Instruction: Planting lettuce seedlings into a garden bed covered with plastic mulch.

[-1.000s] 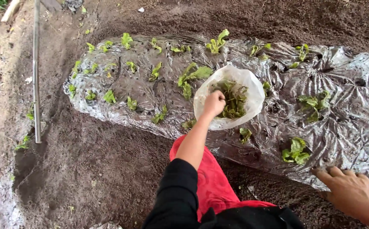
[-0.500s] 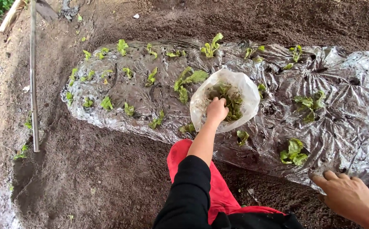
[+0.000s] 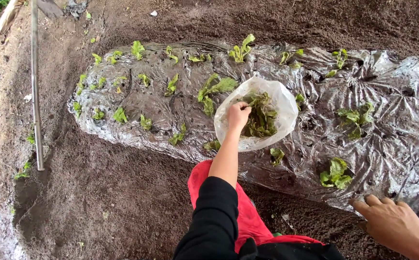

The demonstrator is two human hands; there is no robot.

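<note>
Left hand in a bag of seedlings on the garden bed

The left hand (image 3: 238, 115) is closed on green seedlings (image 3: 261, 118) inside the white plastic bag (image 3: 286, 103), lying on the silver-covered bed (image 3: 392, 139); the right hand (image 3: 395, 224) rests open, empty, at the bed's near edge.

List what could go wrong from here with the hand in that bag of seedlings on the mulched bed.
1. The left hand reaches into the white plastic bag of green seedlings, where they lie bunched; pulling one out may tear leaves or roots.
2. The bag lies open on the silver plastic mulch sheet, close to a planted green seedling; shifting it could crush that plant.
3. The right hand rests at the sheet's edge, and leaning on it might tear the film.
</note>
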